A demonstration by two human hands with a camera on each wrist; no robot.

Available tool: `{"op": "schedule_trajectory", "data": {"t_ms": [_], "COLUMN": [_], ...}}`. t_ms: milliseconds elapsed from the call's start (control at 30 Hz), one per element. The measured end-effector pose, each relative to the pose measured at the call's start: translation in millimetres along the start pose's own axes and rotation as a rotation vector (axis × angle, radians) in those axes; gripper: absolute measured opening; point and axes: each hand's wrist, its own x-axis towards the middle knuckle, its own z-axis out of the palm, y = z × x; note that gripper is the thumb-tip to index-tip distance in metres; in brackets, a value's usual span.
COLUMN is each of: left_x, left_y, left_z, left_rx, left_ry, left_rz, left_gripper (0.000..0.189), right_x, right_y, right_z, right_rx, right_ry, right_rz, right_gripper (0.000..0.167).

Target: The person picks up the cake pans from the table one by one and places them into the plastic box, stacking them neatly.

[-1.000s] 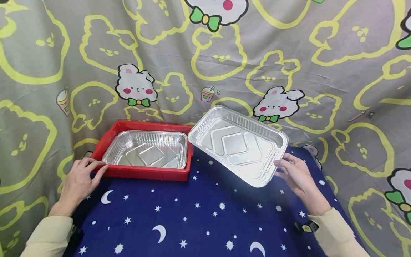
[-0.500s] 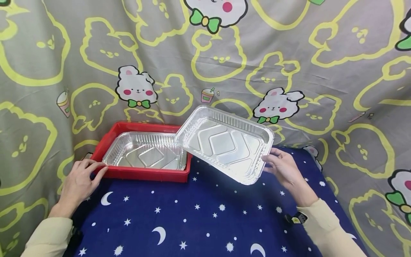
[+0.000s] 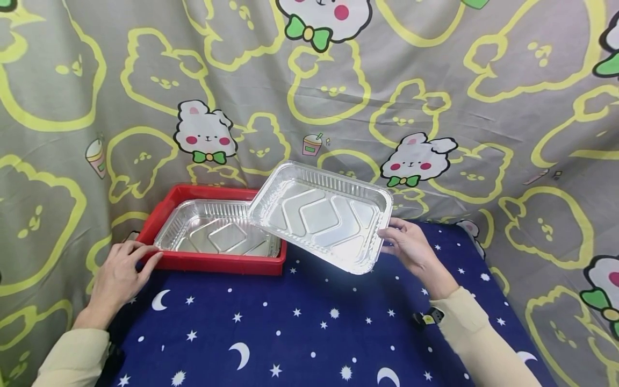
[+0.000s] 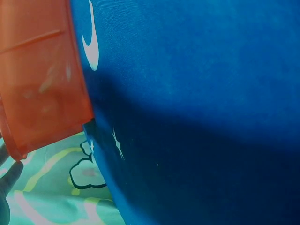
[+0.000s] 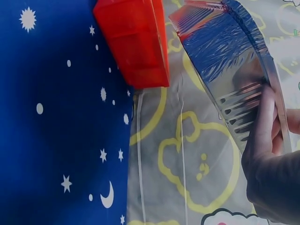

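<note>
A silver foil tray [image 3: 316, 215] is tilted in the air, its left end overlapping the red bin in the head view. My right hand [image 3: 411, 247] pinches its right rim between thumb and fingers; the right wrist view shows the fingers against the ribbed side of the foil tray [image 5: 225, 65]. Another foil tray [image 3: 220, 236] lies inside the red plastic bin [image 3: 222, 263]. At the bin's front left corner, my left hand [image 3: 118, 274] grips the rim. In the left wrist view, a thumb and fingertip of the left hand [image 4: 9, 180] sit at the edge of the bin [image 4: 42, 84].
A dark blue cloth [image 3: 271, 333] with white moons and stars covers the table. Behind and beside it hangs a grey curtain [image 3: 338, 70] with yellow outlines and rabbit prints. The bin stands at the back left, near the curtain.
The right hand has carried the foil tray leftward, so its left end now overlaps more of the bin. The left hand and the bin have stayed in place.
</note>
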Motion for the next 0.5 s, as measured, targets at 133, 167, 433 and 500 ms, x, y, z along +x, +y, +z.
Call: {"op": "schedule_trajectory", "data": {"t_ms": [133, 167, 433, 500], "left_x": [-0.2, -0.1, 0.2, -0.4], "left_y": [0.5, 0.4, 0.8, 0.7], "left_z": [0.0, 0.2, 0.4, 0.7], "left_rx": [0.002, 0.002, -0.002, -0.002], "left_ry": [0.000, 0.001, 0.002, 0.006], "left_rz": [0.003, 0.004, 0.010, 0.012], "left_gripper": [0.031, 0.031, 0.031, 0.031], "right_x": [7.5, 9.0, 24.1, 28.3], "right_y": [2.7, 3.3, 10.0, 11.9], "right_z": [5.2, 6.9, 21.9, 25.2], "right_rx": [-0.009, -0.008, -0.018, -0.009], "right_ry": [-0.017, -0.021, -0.046, -0.049], "right_rz": [0.003, 0.004, 0.019, 0.018], "right_gripper": [0.036, 0.035, 0.048, 0.051]}}
